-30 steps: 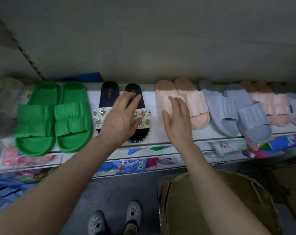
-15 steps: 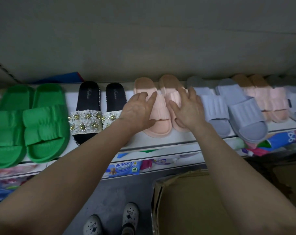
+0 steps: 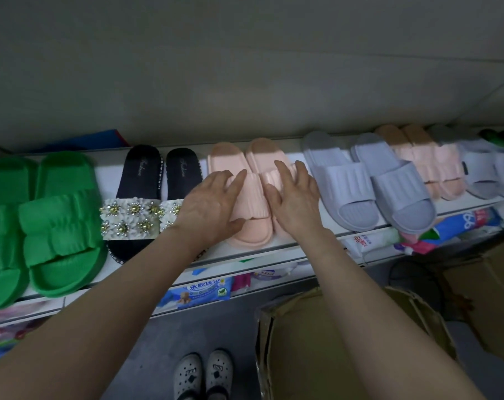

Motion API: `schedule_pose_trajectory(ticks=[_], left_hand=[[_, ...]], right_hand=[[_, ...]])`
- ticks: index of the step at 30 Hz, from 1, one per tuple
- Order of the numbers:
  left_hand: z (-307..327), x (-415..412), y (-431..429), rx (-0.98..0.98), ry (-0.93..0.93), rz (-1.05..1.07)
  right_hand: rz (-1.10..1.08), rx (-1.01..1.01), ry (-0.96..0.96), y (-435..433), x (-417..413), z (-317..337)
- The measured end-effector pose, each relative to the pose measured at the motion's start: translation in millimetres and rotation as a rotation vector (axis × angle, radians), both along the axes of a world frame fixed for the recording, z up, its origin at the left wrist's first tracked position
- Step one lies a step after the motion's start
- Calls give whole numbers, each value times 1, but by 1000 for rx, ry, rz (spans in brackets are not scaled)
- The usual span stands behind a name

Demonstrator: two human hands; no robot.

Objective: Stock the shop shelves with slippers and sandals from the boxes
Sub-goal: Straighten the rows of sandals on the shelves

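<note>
Left hand and right hand shifted flat-fingered onto pink slippers; toes face the shelf front.

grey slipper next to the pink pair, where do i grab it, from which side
Probably the ribbed strap of the grey slipper, from the front: it arches over the footbed and its open toe faces the shelf edge; the pink pair and its twin flank it.
</note>
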State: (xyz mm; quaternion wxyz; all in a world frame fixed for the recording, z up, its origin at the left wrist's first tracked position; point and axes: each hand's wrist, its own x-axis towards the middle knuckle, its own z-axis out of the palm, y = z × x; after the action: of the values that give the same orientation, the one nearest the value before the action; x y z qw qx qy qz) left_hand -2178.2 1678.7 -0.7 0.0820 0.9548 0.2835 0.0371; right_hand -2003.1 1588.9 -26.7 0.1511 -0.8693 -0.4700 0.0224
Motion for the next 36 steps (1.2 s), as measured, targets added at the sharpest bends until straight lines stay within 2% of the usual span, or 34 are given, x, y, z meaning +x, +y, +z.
schedule_pose_trajectory(ticks=[6, 10, 14, 17, 20, 22, 27, 32, 36], left_hand=[[8, 17, -9, 69, 48, -10], [17, 58, -34, 42, -178, -82], [15, 129, -71, -10, -281, -156], [9, 188, -101, -48, -186, -140], [1, 232, -115, -69, -15, -15], [-5, 244, -115, -42, 35, 48], [-14, 228, -110, -60, -67, 89], [-11, 222, -104, -20, -3, 34], [-11, 225, -104, 7, 42, 27]], right_hand=[[70, 1, 112, -20, 16, 18], [-39, 178, -10, -64, 58, 28], [-210, 159, -118, -116, 131, 28], [-219, 100, -91, -153, 184, 22], [-97, 25, -6, -175, 217, 13], [-10, -15, 22, -182, 227, 6], [19, 11, 84, -176, 225, -10], [-12, 77, 78, -156, 217, -16], [-11, 33, 103, -139, 219, -10]])
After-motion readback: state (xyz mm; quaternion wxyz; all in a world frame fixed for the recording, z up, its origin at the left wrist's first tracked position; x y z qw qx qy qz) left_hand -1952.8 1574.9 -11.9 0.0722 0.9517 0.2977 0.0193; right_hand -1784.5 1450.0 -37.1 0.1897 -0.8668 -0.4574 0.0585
